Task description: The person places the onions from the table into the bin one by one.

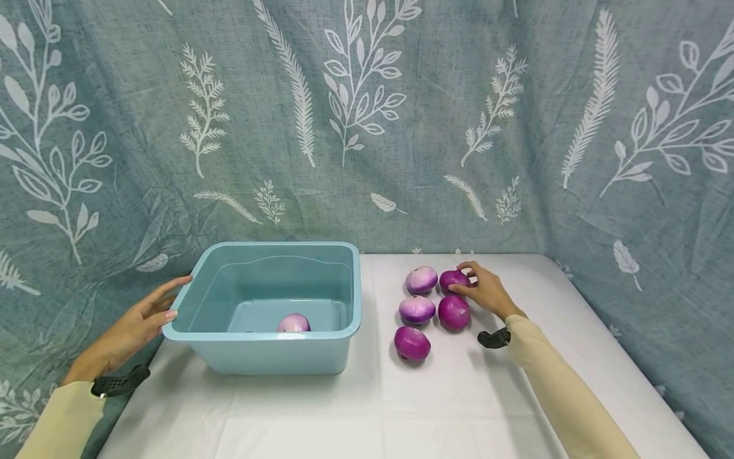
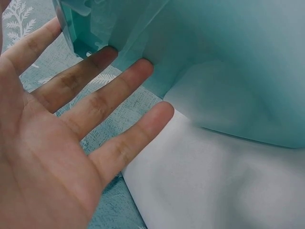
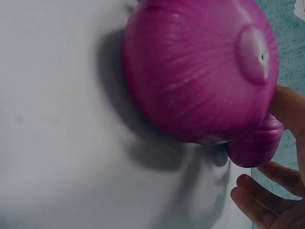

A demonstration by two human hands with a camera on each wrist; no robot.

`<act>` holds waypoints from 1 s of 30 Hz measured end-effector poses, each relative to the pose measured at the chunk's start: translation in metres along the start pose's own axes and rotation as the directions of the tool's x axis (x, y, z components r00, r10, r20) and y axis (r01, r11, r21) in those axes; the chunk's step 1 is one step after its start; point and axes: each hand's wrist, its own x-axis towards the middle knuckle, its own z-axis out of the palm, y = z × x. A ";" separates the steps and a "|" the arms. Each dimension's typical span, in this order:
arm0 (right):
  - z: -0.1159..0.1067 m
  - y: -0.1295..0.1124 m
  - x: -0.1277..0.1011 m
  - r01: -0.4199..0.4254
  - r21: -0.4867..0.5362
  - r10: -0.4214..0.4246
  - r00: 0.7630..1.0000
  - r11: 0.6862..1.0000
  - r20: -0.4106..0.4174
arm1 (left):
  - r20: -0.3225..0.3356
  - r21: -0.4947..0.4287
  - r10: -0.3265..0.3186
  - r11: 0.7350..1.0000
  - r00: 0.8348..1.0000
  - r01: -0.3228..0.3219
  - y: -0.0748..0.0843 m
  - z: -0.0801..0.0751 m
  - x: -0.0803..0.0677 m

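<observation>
**Right hand on the far onion, left hand steadying the tub**

While the head camera looks down on a white cloth-covered table (image 1: 436, 408), the right hand (image 1: 487, 290) rests at the back of a cluster of five purple onions, its fingers curled round the far right purple onion (image 1: 453, 279), which sits on the cloth touching its neighbours. Beside it lies a paler purple-and-white onion (image 1: 421, 279), with three more onions in front of them. To the left stands a light blue rectangular plastic tub (image 1: 344, 280), and one pale purple onion (image 1: 294, 323) lies inside on its bottom. The left hand (image 1: 140, 319) is spread flat, fingers straight, with fingertips at the tub's left rim; it holds nothing. A blue-green curtain printed with white leaves (image 1: 367, 115) hangs behind.

From the left wrist, the open palm (image 2: 43, 157) shows relaxed, straight fingers (image 2: 119, 90) reaching to the tub's outer wall (image 2: 228, 57), the tips touching or just short of it; I cannot tell which.

From the right wrist, a large dark purple onion (image 3: 195, 71) fills the view on the white cloth, and behind it the gripped onion (image 3: 255, 145) lies between the fingertips (image 3: 259, 198) and the thumb.
</observation>
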 end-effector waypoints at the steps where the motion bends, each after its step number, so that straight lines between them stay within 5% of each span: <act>1: 0.000 0.001 0.000 -0.005 0.004 0.005 1.000 1.000 -0.002 | 0.000 -0.004 0.003 1.000 1.000 -0.003 0.000 0.000 0.000; 14: 0.001 0.005 -0.005 -0.092 0.021 0.092 0.996 0.996 0.021 | 0.001 0.024 -0.001 1.000 1.000 0.001 0.001 -0.001 -0.001; 30: -0.018 -0.003 -0.011 -0.023 0.026 0.024 0.999 0.999 -0.035 | 0.018 0.009 0.014 1.000 1.000 -0.014 -0.003 -0.002 0.001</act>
